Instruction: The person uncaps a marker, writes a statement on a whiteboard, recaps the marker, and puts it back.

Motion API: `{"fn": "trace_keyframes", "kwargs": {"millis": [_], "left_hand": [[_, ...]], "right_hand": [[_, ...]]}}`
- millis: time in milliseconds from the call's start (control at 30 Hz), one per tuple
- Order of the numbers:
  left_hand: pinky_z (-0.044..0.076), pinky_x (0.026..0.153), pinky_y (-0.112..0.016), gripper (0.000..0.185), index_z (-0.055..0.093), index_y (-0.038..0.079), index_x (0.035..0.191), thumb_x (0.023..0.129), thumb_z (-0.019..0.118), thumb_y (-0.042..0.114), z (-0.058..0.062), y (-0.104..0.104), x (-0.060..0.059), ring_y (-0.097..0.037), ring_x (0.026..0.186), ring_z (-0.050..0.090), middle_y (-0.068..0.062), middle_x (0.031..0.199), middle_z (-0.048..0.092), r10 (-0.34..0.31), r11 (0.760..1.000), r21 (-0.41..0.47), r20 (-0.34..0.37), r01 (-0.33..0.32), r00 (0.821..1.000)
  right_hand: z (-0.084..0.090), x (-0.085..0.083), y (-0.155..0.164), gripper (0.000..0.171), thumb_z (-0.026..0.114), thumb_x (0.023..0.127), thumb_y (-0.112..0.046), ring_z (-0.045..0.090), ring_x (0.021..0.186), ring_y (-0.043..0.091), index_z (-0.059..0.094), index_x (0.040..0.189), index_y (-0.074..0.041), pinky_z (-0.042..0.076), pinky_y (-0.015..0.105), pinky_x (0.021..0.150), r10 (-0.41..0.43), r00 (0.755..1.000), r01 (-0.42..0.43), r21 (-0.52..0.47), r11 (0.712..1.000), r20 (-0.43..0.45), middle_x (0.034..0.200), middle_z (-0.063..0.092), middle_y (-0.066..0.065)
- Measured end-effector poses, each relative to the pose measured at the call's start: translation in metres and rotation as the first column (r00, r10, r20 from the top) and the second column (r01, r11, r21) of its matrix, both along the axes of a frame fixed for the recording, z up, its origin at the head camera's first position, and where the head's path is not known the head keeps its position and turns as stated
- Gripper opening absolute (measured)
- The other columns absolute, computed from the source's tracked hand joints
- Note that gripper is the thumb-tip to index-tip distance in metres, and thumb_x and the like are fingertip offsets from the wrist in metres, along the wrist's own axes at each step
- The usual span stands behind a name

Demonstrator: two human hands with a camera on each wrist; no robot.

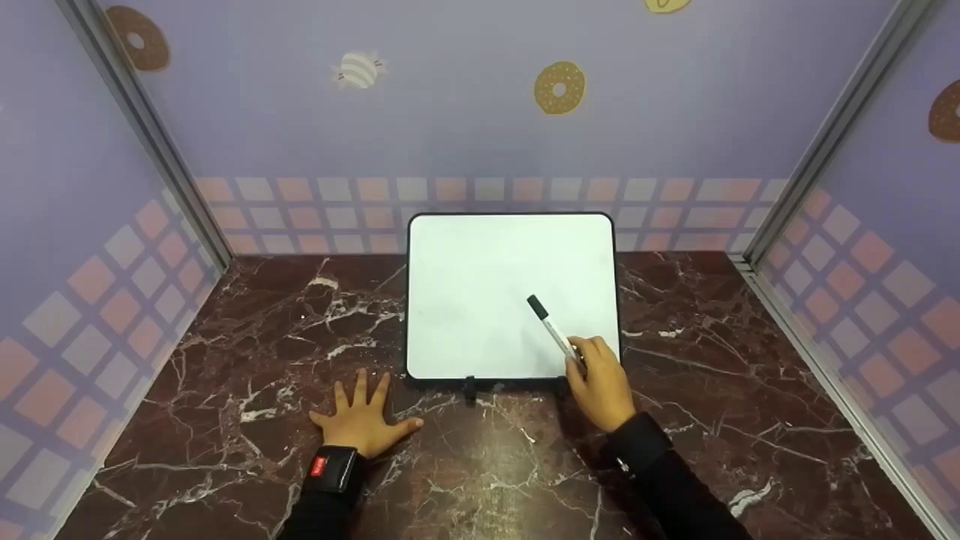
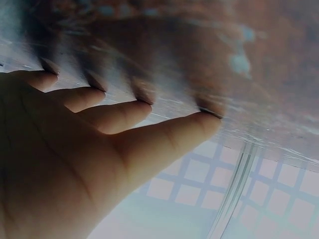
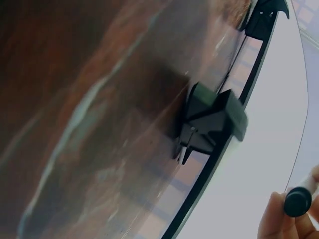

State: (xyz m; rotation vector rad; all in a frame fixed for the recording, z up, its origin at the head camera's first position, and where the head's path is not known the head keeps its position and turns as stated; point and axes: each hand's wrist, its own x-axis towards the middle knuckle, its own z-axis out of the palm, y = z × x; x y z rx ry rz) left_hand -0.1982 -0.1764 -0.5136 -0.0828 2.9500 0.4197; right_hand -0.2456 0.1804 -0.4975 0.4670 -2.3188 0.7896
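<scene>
Pointing up-left, marker (image 1: 553,331) in right hand (image 1: 602,387).

A dark marble surface (image 1: 225,360) with white veins runs between lilac walls (image 1: 450,112) printed with donuts (image 1: 559,88), a striped candy (image 1: 358,69) and pink checks.

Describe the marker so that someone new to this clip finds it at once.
Start at the white board propped upright on the dark marble table. Near its lower right corner, the right hand pinches the marker: a slim pale pen with a black cap, slanting up-left across the white surface.
</scene>
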Motion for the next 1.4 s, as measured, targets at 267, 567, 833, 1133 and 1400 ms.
{"fn": "trace_keyframes", "kwargs": {"millis": [267, 567, 833, 1133, 1400], "left_hand": [[0.009, 0.093, -0.091, 0.103, 0.024, 0.021, 0.157, 0.078, 0.054, 0.079, 0.000, -0.003, 0.002, -0.059, 0.143, 0.006, -0.022, 0.163, 0.013, -0.002, 1.000, 0.004, -0.005, 0.002, 1.000], [0.011, 0.093, -0.090, 0.102, 0.025, 0.020, 0.157, 0.079, 0.053, 0.079, -0.002, -0.004, 0.000, -0.060, 0.143, 0.008, -0.023, 0.162, 0.014, -0.015, 1.000, -0.007, -0.002, 0.015, 1.000], [0.013, 0.103, -0.084, 0.099, 0.026, 0.018, 0.157, 0.081, 0.054, 0.076, 0.007, -0.005, -0.001, -0.056, 0.144, 0.012, -0.021, 0.163, 0.014, -0.025, 0.999, 0.025, -0.059, 0.027, 0.998], [0.018, 0.115, -0.069, 0.102, 0.017, 0.019, 0.159, 0.082, 0.057, 0.073, 0.036, 0.023, -0.003, -0.045, 0.149, 0.013, -0.014, 0.164, 0.014, -0.110, 0.993, 0.010, -0.255, 0.117, 0.961], [0.037, 0.112, -0.055, 0.092, 0.028, 0.008, 0.154, 0.086, 0.064, 0.057, 0.047, 0.061, -0.005, -0.039, 0.143, 0.034, -0.016, 0.157, 0.033, -0.291, 0.951, -0.079, -0.550, 0.299, 0.783]], "right_hand": [[-0.005, 0.002, -0.007, 0.028, 0.069, 0.084, 0.002, 0.053, 0.076, 0.018, 0.067, 0.112, 0.002, 0.047, 0.035, 0.067, 0.026, 0.999, -0.027, -0.040, 0.999, -0.024, 0.087, 0.059, 0.009], [-0.008, 0.004, -0.008, 0.027, 0.069, 0.085, 0.001, 0.056, 0.079, 0.019, 0.067, 0.112, 0.001, 0.049, 0.035, 0.068, 0.029, 0.999, -0.030, -0.061, 0.998, -0.030, 0.089, 0.060, 0.009], [-0.004, 0.004, -0.005, 0.028, 0.069, 0.085, 0.001, 0.056, 0.079, 0.019, 0.068, 0.113, 0.000, 0.049, 0.035, 0.066, 0.029, 0.999, -0.031, -0.079, 0.996, -0.023, 0.090, 0.060, 0.010], [0.000, 0.005, -0.005, 0.028, 0.069, 0.086, 0.001, 0.053, 0.079, 0.017, 0.069, 0.114, -0.001, 0.047, 0.032, 0.067, 0.056, 0.998, -0.057, -0.073, 0.996, -0.010, 0.091, 0.060, 0.010], [0.000, 0.008, -0.007, 0.029, 0.070, 0.085, 0.003, 0.051, 0.080, 0.014, 0.069, 0.114, -0.002, 0.046, 0.029, 0.067, 0.131, 0.991, -0.132, -0.067, 0.989, -0.027, 0.091, 0.059, 0.008]]}}
